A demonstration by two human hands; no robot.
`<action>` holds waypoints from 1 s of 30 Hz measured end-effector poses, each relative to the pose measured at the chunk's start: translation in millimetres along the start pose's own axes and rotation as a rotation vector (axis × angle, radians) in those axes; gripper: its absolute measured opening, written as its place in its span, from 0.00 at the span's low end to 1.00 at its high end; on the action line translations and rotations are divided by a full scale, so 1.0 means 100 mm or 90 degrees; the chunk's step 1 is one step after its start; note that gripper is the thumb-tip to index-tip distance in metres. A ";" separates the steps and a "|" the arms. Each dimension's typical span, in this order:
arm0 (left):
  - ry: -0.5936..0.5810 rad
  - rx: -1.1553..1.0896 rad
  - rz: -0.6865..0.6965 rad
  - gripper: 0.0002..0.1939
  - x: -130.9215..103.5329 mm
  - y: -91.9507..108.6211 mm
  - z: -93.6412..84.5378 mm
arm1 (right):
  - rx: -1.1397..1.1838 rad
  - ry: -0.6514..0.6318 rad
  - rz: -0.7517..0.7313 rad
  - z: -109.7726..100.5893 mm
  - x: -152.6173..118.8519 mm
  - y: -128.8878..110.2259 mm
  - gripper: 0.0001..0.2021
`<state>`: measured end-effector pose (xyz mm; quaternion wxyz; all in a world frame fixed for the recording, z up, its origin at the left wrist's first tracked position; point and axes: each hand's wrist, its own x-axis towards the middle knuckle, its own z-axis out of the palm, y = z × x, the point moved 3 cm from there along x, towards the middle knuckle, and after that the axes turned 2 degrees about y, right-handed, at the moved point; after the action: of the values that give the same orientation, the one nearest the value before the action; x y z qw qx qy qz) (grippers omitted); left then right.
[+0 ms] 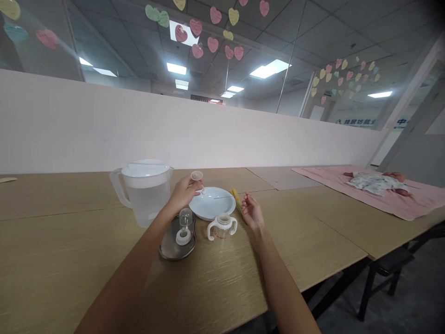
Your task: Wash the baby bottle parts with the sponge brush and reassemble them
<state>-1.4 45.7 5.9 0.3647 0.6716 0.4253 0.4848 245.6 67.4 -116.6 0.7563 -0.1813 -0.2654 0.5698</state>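
My left hand (186, 191) is closed on a small translucent bottle teat (196, 176), its round rim turned up, above the left edge of a white bowl (211, 214). To the bowl's right, my right hand (253, 212) has its fingers pinched together. A thin wire-like stick (224, 198) runs from those fingertips out over the bowl. Close to this hand lies a yellow-headed brush (235, 195) against the bowl's rim. A clear baby bottle with two white handles (222, 228) stands open in front of the bowl.
A metal tray (170, 246) holds a clear cap (185, 217) and a white collar ring (183, 236). Behind my left forearm stands a lidded water jug (148, 195). At the right, a baby doll (371, 183) lies on a pink cloth (327, 185). A stool (392, 264) stands below the table edge.
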 end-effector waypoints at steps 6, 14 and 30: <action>-0.060 -0.058 -0.004 0.14 0.03 -0.23 0.19 | 0.015 -0.004 -0.002 -0.02 0.00 -0.01 0.08; -0.028 0.040 0.055 0.16 0.07 -0.37 0.27 | 0.082 0.031 -0.011 -0.01 -0.03 -0.08 0.07; 0.059 0.375 0.229 0.13 -0.10 -0.07 0.31 | 0.005 -0.063 0.029 0.33 -0.18 -0.11 0.07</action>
<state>25.7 36.8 -11.6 0.0445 0.7894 0.4380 0.4278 230.1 45.9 -87.3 0.7300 -0.1560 -0.2958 0.5960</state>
